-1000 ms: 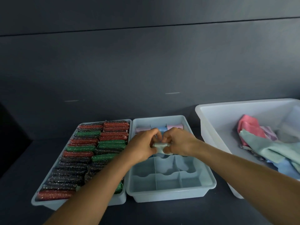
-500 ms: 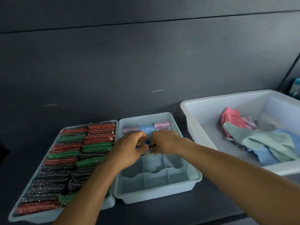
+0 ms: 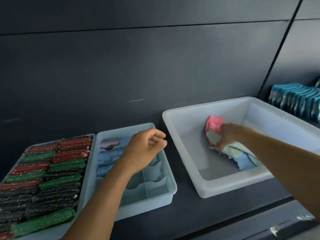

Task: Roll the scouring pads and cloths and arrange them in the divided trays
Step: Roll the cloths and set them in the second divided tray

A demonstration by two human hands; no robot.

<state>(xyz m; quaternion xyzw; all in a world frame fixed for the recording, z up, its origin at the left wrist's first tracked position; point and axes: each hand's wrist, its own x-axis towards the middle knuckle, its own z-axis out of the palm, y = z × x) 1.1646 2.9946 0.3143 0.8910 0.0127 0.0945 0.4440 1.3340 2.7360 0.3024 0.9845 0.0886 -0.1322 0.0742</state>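
A pale blue divided tray (image 3: 170, 181) in the middle holds rolled cloths (image 3: 106, 155) in its far and left compartments; its near compartments hold nothing. My left hand (image 3: 143, 149) hovers over this tray, fingers loosely curled, holding nothing. At the left, a second tray (image 3: 86, 186) is packed with rolled red, green and black scouring pads (image 3: 52, 172). To the right stands a white tub (image 3: 187, 156) with loose pink, mint and blue cloths. My right hand (image 3: 228, 136) reaches into the tub and grips a mint green cloth (image 3: 213, 138) on the pile.
All containers sit on a dark shelf (image 3: 190, 210) against a dark back wall. A row of teal packets (image 3: 296, 99) stands at the far right behind the tub. The shelf's front edge runs along the lower right.
Both hands were together over the divided tray, setting a rolled cloth into it. My right hand has since swung right into the tub and taken hold of a cloth; my left hand let go.
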